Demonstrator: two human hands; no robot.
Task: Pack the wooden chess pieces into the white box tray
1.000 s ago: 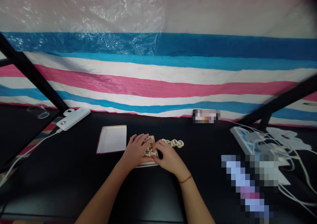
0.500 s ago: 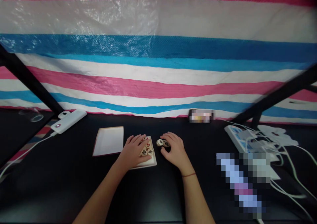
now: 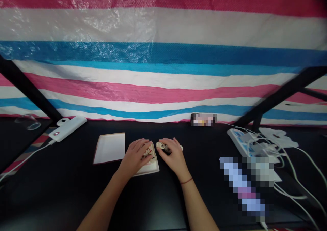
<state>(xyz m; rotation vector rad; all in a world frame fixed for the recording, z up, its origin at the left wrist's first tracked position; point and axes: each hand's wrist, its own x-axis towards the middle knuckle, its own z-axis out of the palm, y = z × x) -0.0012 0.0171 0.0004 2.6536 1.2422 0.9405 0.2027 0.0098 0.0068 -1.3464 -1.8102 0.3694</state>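
A shallow white box holds round xiangqi pieces with red and black characters. Over its left side lies my left hand, fingers and thumb curved around pieces in the box; its palm hides part of them. Just right of the box, my right hand is curled round a small group of pieces on the table, with a black-marked xiangqi piece at its thumb and fingertips. Another piece shows beyond the knuckles. The hand covers the rest of that group.
Left of the box lies an open box lid, white inside. A white power bank with a cable and a clear glass are farther left. On the right sit a power strip and tangled cables. A striped sheet hangs behind the black table.
My right hand has moved closer to the box and closed further round its pieces. My left thumb has drawn nearer its fingers. The camera view has shifted slightly.
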